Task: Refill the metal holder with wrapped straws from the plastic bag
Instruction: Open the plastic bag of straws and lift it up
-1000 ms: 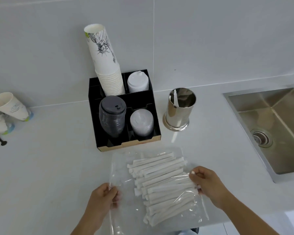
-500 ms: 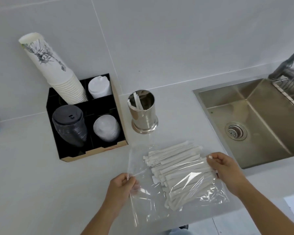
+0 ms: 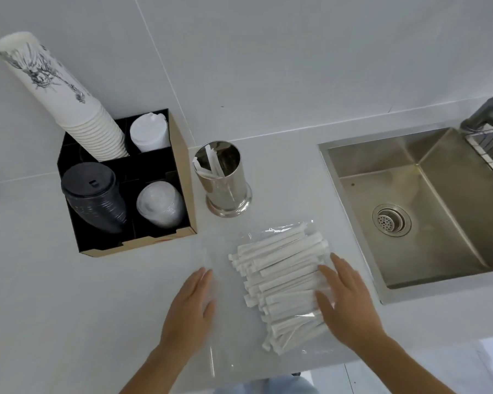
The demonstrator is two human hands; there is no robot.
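A clear plastic bag [image 3: 228, 331] lies flat on the white counter near its front edge, holding a pile of white paper-wrapped straws [image 3: 282, 277]. My left hand [image 3: 191, 308] rests flat with fingers apart on the bag's empty left part. My right hand [image 3: 345, 302] lies flat and spread on the right ends of the straws. The shiny metal holder [image 3: 225, 191] stands upright just behind the bag, with two or three wrapped straws [image 3: 211, 163] leaning inside it.
A black divided organiser [image 3: 180, 166] left of the holder carries a tilted stack of paper cups [image 3: 63, 100] and stacks of black and white lids. A steel sink [image 3: 427, 200] is sunk into the counter at the right, with a wire rack at its far edge.
Both hands have let go of the bag's edges and now lie flat and spread on it. The bag has settled flat on the counter.
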